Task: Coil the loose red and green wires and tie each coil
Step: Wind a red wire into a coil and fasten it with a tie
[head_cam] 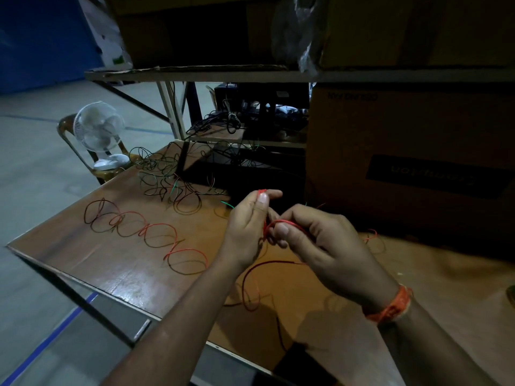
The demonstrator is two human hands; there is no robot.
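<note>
- Right hand [320, 240] pinches the red wire [156, 232] coil.
- Left hand [250, 221] pinches its top.
- Loose loops trail leftward across the table [111, 274] (left hand nearer).

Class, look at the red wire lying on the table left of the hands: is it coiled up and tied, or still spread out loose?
Spread out loose. The red wire trails in open, separate loops across the table, with no tie visible.

Red wire [156, 232] loops left of the hands, green wire [174, 188] beyond, orange wristband [391, 306], white fan [99, 129], brown table [111, 263].
</note>
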